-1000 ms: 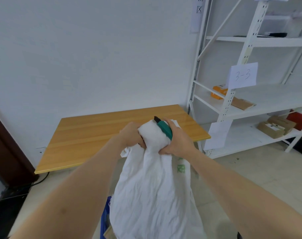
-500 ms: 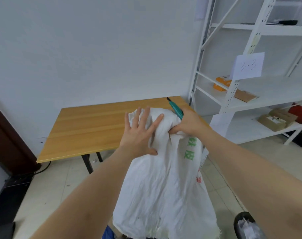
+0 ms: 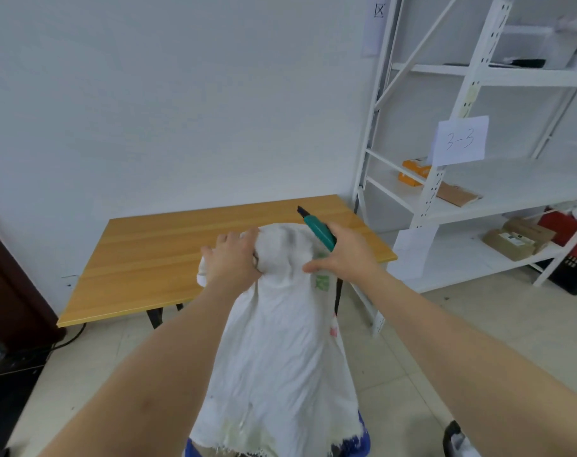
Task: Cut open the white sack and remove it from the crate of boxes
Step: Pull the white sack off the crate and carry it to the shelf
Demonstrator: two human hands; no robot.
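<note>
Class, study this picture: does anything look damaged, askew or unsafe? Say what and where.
The white woven sack has a ragged, frayed bottom edge. The right hand grips both the sack and a teal utility knife, pointing away over the wooden table.

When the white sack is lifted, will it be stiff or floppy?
Probably floppy: the white sack hangs in creased folds below both hands. Likely light, since the left hand bunches its top easily. Its frayed bottom edge may snag.

- Bright, even light is filling the room, casting only faint shadows.
- The wide lens is bending the shelving [image 3: 478, 77] and forearms near the edges.
- Slight motion blur is softening the paper label [image 3: 460, 140].
</note>
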